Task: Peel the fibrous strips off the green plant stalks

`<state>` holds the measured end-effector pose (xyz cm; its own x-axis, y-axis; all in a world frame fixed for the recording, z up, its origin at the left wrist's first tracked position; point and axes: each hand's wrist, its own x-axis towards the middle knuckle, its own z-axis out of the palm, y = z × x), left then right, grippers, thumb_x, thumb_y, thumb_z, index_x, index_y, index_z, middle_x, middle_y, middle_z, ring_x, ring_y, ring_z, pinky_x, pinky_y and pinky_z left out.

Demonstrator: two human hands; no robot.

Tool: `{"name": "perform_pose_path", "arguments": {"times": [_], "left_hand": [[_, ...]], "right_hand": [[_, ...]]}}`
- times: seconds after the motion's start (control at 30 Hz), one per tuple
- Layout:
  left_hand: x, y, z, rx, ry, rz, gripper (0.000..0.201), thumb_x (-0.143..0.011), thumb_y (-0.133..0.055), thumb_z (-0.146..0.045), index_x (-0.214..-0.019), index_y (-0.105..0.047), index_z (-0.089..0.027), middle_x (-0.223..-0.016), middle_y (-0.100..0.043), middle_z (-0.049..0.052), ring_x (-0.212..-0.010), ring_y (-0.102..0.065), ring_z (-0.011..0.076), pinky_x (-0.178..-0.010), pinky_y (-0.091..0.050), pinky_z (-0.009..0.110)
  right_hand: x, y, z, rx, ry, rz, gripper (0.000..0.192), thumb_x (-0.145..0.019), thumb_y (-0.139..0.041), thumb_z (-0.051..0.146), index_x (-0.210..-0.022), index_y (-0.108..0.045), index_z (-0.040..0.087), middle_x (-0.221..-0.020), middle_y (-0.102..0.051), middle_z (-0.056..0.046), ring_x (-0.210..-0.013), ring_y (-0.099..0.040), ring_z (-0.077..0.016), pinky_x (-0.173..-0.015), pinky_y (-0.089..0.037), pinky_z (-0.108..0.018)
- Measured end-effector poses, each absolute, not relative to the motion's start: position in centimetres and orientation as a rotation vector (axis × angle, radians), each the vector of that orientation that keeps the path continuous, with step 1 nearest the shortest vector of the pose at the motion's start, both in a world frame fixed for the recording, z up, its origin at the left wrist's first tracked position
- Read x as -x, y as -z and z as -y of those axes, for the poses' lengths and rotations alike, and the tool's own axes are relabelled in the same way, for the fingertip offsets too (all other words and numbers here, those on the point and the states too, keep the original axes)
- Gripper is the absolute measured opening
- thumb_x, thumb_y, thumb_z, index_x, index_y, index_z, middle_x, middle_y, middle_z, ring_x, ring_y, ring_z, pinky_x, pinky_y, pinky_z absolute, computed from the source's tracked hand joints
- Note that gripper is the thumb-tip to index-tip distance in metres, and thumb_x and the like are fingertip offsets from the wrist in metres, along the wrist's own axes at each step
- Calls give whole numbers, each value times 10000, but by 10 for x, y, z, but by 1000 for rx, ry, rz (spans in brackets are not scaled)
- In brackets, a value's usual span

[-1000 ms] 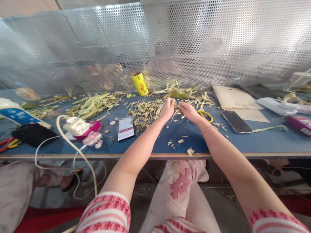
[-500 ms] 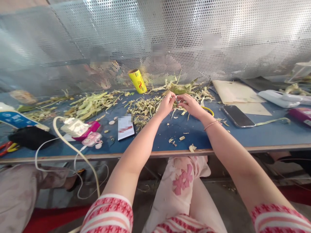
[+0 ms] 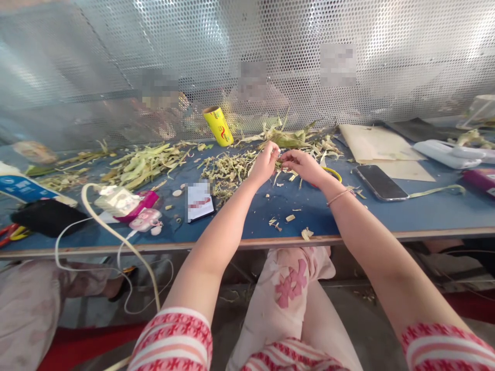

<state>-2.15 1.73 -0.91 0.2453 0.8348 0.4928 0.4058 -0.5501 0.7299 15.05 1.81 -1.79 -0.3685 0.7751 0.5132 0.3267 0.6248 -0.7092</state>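
Both hands meet over the far middle of the blue surface (image 3: 348,214), the left hand (image 3: 265,165) and the right hand (image 3: 305,166) almost touching at the fingertips. Each grip is pinched nearly closed on a small pale-green plant piece (image 3: 281,157) held between them just above the surface; what exactly that piece is stays too small to tell. Judging by how things lie, the work looks well under way: a heap of dry shredded trimmings (image 3: 228,172) sits just left of the hands, a spread of longer pale husk strips (image 3: 149,162) lies farther left, and stray scraps (image 3: 288,219) dot the surface toward the near edge. A pile of greener, seemingly unworked stalks (image 3: 294,139) lies just behind the hands against the perforated metal screen (image 3: 270,56), so a fair amount appears left to do. Yellow-handled scissors (image 3: 334,174) lie partly hidden under the right wrist, a dark phone (image 3: 381,183) to their right, and a yellow roll (image 3: 218,126) stands tilted behind the trimmings.
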Motion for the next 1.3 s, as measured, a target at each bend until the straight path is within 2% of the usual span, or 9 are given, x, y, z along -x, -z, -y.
{"name": "perform_pose_path", "arguments": {"times": [0.2, 0.47, 0.6, 0.83, 1.03, 1.17, 1.3], "left_hand": [[23, 3, -10, -2127, -1241, -1156, 167, -958, -443, -403, -924, -468, -241, -727, -528, 11, -658, -537, 141, -693, -361, 274], [24, 9, -18, -2336, -1366, -1029, 284, -975, -340, -500, -922, -439, -240, -673, -535, -15, -542, -514, 117, -602, -359, 272], [22, 13, -22, -2410, -1450, -974, 330, -973, -316, -533, -930, -452, -236, -670, -564, -16, -540, -545, 111, -572, -373, 264], [20, 7, -16, -2428, -1450, -890, 296, -972, -358, -502, -922, -475, -235, -671, -570, -18, -559, -556, 106, -576, -387, 256], [21, 7, -20, -2312, -1272, -910, 224, -965, -420, -444, -923, -503, -241, -596, -539, -43, -448, -479, 91, -540, -393, 248], [18, 10, -32, -2199, -1452, -939, 221, -938, -491, -407, -831, -519, -216, -686, -608, -13, -619, -566, 113, -642, -443, 256], [14, 5, -32, -2066, -1639, -986, 230, -883, -587, -383, -762, -562, -189, -750, -641, 17, -725, -584, 129, -704, -460, 266]], "right_hand": [[-152, 19, -18, 863, -771, 1945, 193, -766, -622, 322, -915, -614, 199, -796, -644, -11, -727, -612, -161, -720, -520, -329], [-150, 7, -5, 797, -1042, 1833, 151, -743, -661, 267, -855, -584, 199, -777, -612, 9, -742, -599, -126, -741, -532, -291], [-150, 3, 0, 767, -1104, 1787, 135, -732, -693, 257, -798, -604, 181, -701, -599, 19, -678, -573, -103, -714, -515, -264], [-151, -1, 3, 735, -1139, 1733, 237, -679, -772, 351, -724, -624, 171, -612, -592, 21, -589, -527, -89, -634, -492, -254], [-150, 4, -3, 755, -1017, 1815, 161, -711, -706, 306, -707, -611, 175, -616, -595, 21, -596, -540, -101, -637, -479, -263], [-146, 9, -8, 824, -771, 1814, 42, -756, -587, 223, -734, -587, 187, -619, -566, 27, -610, -529, -113, -660, -461, -272], [-147, 7, -7, 832, -392, 1906, 53, -758, -553, 178, -715, -583, 188, -677, -574, 0, -666, -526, -136, -713, -452, -292]]}}
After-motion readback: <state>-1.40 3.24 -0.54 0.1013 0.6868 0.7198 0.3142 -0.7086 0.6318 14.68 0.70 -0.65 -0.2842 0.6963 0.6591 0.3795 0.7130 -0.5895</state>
